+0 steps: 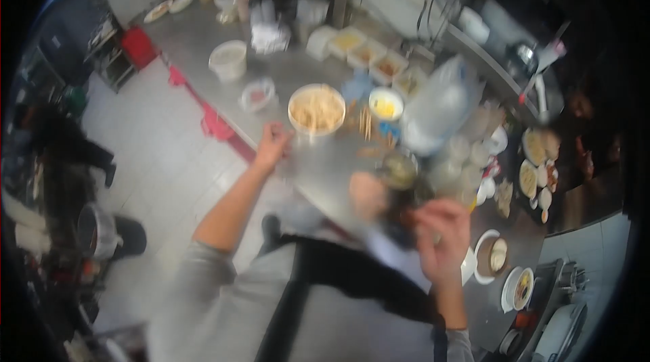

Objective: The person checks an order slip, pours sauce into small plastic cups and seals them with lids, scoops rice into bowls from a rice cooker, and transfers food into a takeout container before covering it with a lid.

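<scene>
My left hand (pixel 274 145) is beside the steel counter's edge, just left of and below a white bowl (pixel 317 110) heaped with pale food pieces; its fingers are bent, and whether they hold anything is too blurred to tell. On the right, my right hand (pixel 441 233) is raised with bent fingers, smeared by motion, near a dark blurred item. A blurred tan round thing (pixel 367 194) and a small container with greenish contents (pixel 398 171) lie left of that hand. Above them stands a small white bowl with yellow food (pixel 386 103).
Behind are a white tub (pixel 229 61), several food containers (pixel 364 53) and a large clear plastic bag (pixel 440 106). Plated dishes (pixel 518 287) stand at the right. A person in dark clothes (pixel 57 142) is at the far left, near a bin (pixel 130 235).
</scene>
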{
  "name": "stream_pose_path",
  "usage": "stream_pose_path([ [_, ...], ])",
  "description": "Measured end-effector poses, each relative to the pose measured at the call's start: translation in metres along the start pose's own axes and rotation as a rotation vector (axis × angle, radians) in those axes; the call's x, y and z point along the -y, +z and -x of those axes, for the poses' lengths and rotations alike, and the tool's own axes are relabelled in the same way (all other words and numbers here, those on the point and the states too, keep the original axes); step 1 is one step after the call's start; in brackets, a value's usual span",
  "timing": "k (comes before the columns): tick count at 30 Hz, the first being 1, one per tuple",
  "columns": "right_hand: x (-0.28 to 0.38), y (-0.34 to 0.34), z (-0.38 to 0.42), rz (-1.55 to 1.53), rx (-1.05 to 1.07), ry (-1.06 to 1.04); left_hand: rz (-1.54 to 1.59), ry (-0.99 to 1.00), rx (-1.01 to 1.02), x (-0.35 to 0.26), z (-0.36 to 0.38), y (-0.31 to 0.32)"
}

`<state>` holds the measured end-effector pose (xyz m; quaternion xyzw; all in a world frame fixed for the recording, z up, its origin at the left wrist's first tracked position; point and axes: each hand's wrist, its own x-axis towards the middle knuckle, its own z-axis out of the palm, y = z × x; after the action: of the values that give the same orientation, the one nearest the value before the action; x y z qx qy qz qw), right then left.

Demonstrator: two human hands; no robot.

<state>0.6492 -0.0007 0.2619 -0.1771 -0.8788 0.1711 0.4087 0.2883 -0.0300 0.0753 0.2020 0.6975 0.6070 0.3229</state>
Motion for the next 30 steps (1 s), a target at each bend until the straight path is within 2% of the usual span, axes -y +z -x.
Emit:
stream_pose_path([
  [2, 0.013, 0.007, -0.029, 0.022, 0.078, -0.054, 0.038, 0.102, 0.108, 0.016, -0.044, 0.005],
  [3, 0.021, 0.013, -0.044, 0.025, 0.108, -0.063, 0.011, 0.268, 0.102, 0.027, -0.065, 0.010],
  [6, 0.045, 0.030, -0.098, 0.047, 0.218, -0.114, 0.066, 0.124, 0.253, 0.013, -0.079, 0.000],
  [8, 0.066, 0.041, -0.146, 0.090, 0.248, -0.150, 0.263, 0.012, 0.331, -0.004, -0.084, -0.017],
  [10, 0.078, 0.047, -0.191, 0.243, 0.295, -0.252, 0.171, 0.050, 0.372, -0.023, -0.087, -0.043],
  [12, 0.091, 0.048, -0.244, 0.401, 0.319, -0.352, 0.033, 0.149, 0.590, 0.001, -0.120, -0.079],
  [14, 0.101, 0.055, -0.295, 0.576, 0.321, -0.460, -0.029, 0.131, 0.829, -0.013, -0.109, -0.124],
  [16, 0.094, 0.065, -0.344, 0.692, 0.198, -0.576, 0.014, 0.111, 1.111, 0.026, -0.128, -0.162],
  [18, 0.103, 0.062, -0.404, 0.878, 0.157, -0.500, 0.186, 0.045, 1.020, 0.060, -0.142, -0.190],
  [20, 0.096, 0.053, -0.476, 0.894, 0.036, -0.558, -0.245, 0.452, 0.622, 0.120, -0.167, -0.239],
  [22, 0.085, 0.034, -0.546, 0.915, -0.112, -0.607, -0.364, 0.344, 0.268, 0.056, -0.147, -0.274],
  [24, 0.074, 0.016, -0.604, 1.025, -0.352, -0.505, -0.267, 0.350, 0.010, 0.054, -0.156, -0.295],
  [26, 0.054, -0.018, -0.649, 1.026, -0.666, -0.430, -0.258, 0.343, -0.131, 0.032, -0.157, -0.310],
  [28, 0.050, -0.050, -0.656, 1.124, -0.315, -0.111, -0.197, 0.377, -0.215, 0.027, -0.171, -0.314],
  [30, 0.060, -0.049, -0.655, 1.088, -0.183, 0.152, -0.090, 0.444, -0.244, 0.020, -0.179, -0.313],
])
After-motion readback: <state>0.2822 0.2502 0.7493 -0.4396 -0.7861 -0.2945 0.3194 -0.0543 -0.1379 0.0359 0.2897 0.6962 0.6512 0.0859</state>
